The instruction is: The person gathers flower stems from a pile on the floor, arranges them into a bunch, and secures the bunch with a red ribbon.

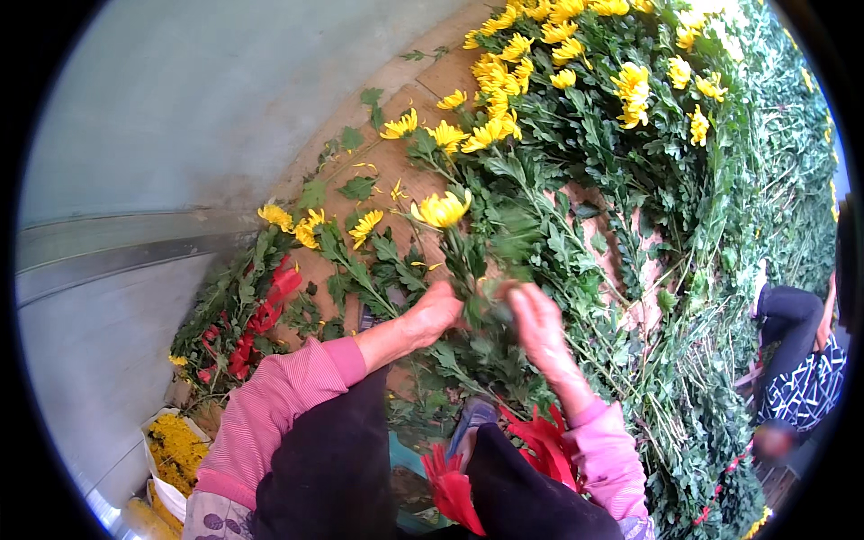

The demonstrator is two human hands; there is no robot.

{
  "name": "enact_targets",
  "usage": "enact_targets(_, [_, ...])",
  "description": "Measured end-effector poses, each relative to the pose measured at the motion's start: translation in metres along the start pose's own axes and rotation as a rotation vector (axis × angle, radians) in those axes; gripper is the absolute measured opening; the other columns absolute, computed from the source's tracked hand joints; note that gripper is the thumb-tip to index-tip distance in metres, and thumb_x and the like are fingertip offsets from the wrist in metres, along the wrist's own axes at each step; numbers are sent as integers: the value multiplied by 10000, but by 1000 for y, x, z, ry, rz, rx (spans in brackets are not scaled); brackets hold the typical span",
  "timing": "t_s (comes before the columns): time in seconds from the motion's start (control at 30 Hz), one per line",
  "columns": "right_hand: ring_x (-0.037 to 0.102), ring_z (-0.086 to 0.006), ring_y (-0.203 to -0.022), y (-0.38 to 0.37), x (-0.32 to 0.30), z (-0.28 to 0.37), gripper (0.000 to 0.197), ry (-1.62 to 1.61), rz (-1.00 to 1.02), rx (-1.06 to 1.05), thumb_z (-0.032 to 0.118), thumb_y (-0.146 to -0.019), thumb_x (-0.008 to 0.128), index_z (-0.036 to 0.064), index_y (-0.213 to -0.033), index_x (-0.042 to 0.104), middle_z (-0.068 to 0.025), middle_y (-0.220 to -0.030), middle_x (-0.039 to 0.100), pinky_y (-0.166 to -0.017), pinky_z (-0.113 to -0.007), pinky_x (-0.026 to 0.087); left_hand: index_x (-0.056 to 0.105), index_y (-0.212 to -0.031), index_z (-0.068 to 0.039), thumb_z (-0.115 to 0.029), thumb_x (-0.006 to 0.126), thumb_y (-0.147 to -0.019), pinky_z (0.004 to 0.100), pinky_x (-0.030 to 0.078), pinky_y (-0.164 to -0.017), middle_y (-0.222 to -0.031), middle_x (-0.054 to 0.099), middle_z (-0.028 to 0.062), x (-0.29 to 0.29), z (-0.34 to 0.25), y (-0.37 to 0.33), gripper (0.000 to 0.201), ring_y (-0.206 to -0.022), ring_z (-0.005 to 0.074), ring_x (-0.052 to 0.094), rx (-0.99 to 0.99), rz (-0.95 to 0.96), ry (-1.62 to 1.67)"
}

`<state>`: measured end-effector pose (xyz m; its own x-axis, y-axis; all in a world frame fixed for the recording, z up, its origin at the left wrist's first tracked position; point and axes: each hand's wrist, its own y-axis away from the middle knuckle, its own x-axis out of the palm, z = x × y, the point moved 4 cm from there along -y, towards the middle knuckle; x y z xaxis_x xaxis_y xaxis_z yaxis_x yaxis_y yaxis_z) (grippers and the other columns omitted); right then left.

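Observation:
A yellow chrysanthemum (441,210) stands upright in front of me, its leafy green stem running down into my left hand (434,313). The fingers of that hand are closed round the stem. Close beside it on the right, my right hand (537,331) is curled, with its fingertips among the leaves. Leaves above that hand are smeared by motion, and what its fingers pinch cannot be made out. Loose chrysanthemums (364,227) lie just beyond my left hand. Red strips (452,486) hang by my knees.
Cut chrysanthemums (576,108) are heaped from the far middle round to the right. A pale wall (180,117) bounds the left side. Red-tied stems (261,310) lie along it. A white sack (155,450) holds yellow petals at lower left. Another person (805,387) is at far right.

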<state>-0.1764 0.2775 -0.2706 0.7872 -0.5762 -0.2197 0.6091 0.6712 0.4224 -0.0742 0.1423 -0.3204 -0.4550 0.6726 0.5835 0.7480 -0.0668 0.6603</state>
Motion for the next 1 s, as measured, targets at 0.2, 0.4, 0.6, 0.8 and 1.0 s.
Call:
enact_targets(0.2, [588, -214, -886, 45, -232, -55, 318, 930, -612, 73, 222, -940, 598, 47, -1206, 599, -105, -1042, 636, -749, -358, 499, 533, -1023, 64, -9, 622, -920, 462, 622, -786, -984, 624, 108, -72, 4, -12, 155, -903, 246, 662, 123, -362, 264])
enact_targets(0.4, [579, -325, -1017, 16, -120, -9, 604, 1088, -235, -406, 120, -756, 779, 50, -1302, 530, -154, -1151, 621, -899, -445, 452, 480, -1115, 44, -112, 629, -946, 458, 607, -811, -1167, 605, 168, -65, 6, -21, 274, -1014, 288, 653, 110, -319, 332])
enact_targets(0.6, [548, -325, -942, -32, -33, -50, 541, 1164, -65, -270, 157, -733, 759, 84, -1242, 590, -111, -945, 612, -808, -436, 438, 533, -1124, -44, -363, 554, -999, 437, 572, -749, -1149, 628, 119, -73, -10, -18, 344, -974, 283, 663, 199, -202, 403])
enact_targets(0.8, [534, -318, -908, 13, -30, -22, 467, 1033, 80, -331, 29, -702, 665, 75, -1165, 625, -111, -895, 589, -778, -423, 449, 537, -1245, -64, -292, 590, -983, 428, 516, -929, -1215, 640, 92, -70, -25, -11, 352, -1086, 229, 620, 283, -154, 471])
enact_targets(1.0, [579, -365, -998, 44, -19, -42, 470, 908, 252, -133, 18, -733, 677, 26, -1197, 602, -160, -1054, 619, -848, -452, 494, 588, -1214, 9, -198, 627, -949, 399, 531, -893, -1213, 662, 99, -55, -36, 10, 339, -1037, 213, 640, 258, -37, 383])
